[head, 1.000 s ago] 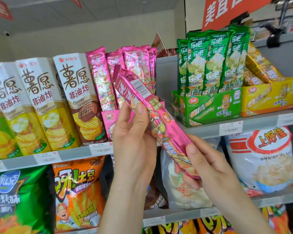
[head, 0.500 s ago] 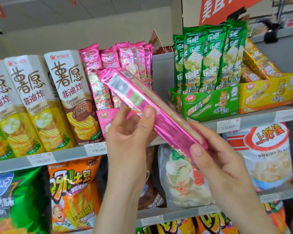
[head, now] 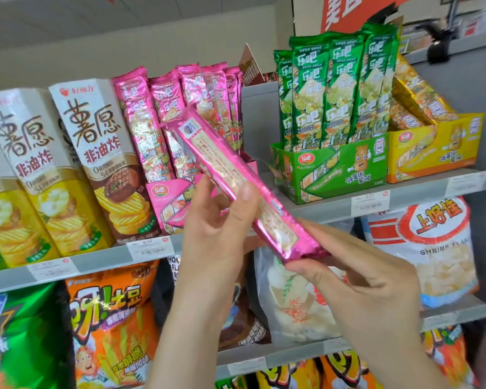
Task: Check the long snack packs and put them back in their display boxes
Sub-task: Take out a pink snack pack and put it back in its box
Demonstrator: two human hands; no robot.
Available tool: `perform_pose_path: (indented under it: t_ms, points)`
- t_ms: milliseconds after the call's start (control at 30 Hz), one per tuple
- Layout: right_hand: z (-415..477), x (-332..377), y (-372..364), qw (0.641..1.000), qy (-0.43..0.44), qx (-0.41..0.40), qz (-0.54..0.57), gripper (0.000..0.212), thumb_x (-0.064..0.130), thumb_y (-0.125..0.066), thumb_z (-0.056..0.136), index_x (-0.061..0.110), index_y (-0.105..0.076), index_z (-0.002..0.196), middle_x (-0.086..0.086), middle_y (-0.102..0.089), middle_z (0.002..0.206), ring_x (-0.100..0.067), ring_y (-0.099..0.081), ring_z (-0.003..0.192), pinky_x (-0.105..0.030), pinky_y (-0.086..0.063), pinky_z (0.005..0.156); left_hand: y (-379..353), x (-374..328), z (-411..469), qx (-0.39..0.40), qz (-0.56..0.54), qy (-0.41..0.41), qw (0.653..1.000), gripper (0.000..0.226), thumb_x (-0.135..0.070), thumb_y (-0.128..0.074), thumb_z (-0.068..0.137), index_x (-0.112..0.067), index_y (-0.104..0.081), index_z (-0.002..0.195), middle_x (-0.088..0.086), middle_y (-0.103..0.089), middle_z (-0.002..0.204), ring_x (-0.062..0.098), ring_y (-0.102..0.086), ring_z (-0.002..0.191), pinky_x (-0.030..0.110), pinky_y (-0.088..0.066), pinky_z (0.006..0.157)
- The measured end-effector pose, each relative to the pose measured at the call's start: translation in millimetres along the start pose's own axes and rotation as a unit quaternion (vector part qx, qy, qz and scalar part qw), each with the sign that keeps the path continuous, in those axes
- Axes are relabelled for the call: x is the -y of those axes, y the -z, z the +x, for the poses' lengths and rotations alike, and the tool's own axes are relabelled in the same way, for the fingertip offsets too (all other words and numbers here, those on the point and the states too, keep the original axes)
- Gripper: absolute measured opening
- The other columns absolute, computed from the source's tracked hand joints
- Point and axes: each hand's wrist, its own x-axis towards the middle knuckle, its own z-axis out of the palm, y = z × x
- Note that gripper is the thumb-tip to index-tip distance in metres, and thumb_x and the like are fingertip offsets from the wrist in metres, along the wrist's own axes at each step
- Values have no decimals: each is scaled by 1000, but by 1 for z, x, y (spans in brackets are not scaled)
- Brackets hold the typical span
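A long pink snack pack (head: 230, 175) slants from upper left to lower right in front of the shelf, its printed back side facing me. My left hand (head: 222, 220) grips its middle, thumb on the front face. My right hand (head: 357, 276) pinches its lower end. Behind it, a pink display box (head: 166, 200) holds several upright pink packs (head: 141, 119). To the right stand a green display box (head: 334, 169) with several green packs (head: 334, 88) and a yellow display box (head: 435, 147) with leaning yellow packs (head: 415, 94).
Tall potato-crisp cartons (head: 96, 153) fill the shelf's left part. The grey shelf edge (head: 101, 261) carries price tags. Below it hang an orange bag (head: 110, 327), a green bag (head: 20, 338), a clear cracker bag (head: 292, 307) and a white shrimp-chip bag (head: 432, 248).
The pink pack has been turned over in both hands: its barcode side showed first, now the plain printed panel faces me. Both hands keep their hold.
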Motion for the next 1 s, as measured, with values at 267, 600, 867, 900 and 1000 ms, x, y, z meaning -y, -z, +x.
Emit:
perform_pose_path:
  t_ms: [267, 600, 867, 900, 1000]
  points:
    - [5, -3, 2, 970, -132, 97, 181, 37, 49, -69, 83, 30, -60, 113, 7, -70, 113, -10, -69, 97, -18, -54, 79, 4, 1, -2, 41, -19, -9, 999, 52, -21, -74, 74, -6, -57, 120, 8, -72, 101, 27, -67, 92, 41, -54, 81]
    - [4, -4, -10, 963, -171, 28, 205, 48, 17, -79, 67, 19, -70, 114, 7, -77, 98, -9, -73, 90, -15, -54, 73, -5, 6, -4, 100, 75, -28, 992, 44, -28, -74, 78, -17, -58, 117, -6, -70, 100, 5, -64, 95, 17, -51, 78]
    - [-4, -4, -20, 982, -134, -74, 107, 55, 32, -88, 59, 43, -70, 110, 13, -76, 97, -5, -73, 87, -18, -56, 74, -11, 19, -2, 66, 55, -36, 996, 33, -28, -75, 74, -28, -68, 106, 5, -75, 100, 22, -70, 95, 32, -57, 79]
    - [-4, -4, -21, 984, -126, -88, 91, 54, 34, -87, 60, 42, -69, 110, 14, -76, 97, -4, -73, 85, -18, -56, 73, -13, 20, -2, 67, 51, -35, 996, 33, -28, -75, 75, -29, -69, 108, 6, -75, 102, 24, -70, 97, 34, -57, 80]
    - [-6, -4, -19, 987, -114, -106, 50, 54, 48, -78, 61, 42, -64, 114, 18, -75, 97, -3, -73, 84, -26, -57, 75, -16, 22, -2, 61, 39, -30, 997, 35, -29, -74, 77, -32, -68, 112, 6, -75, 105, 26, -70, 100, 40, -58, 84]
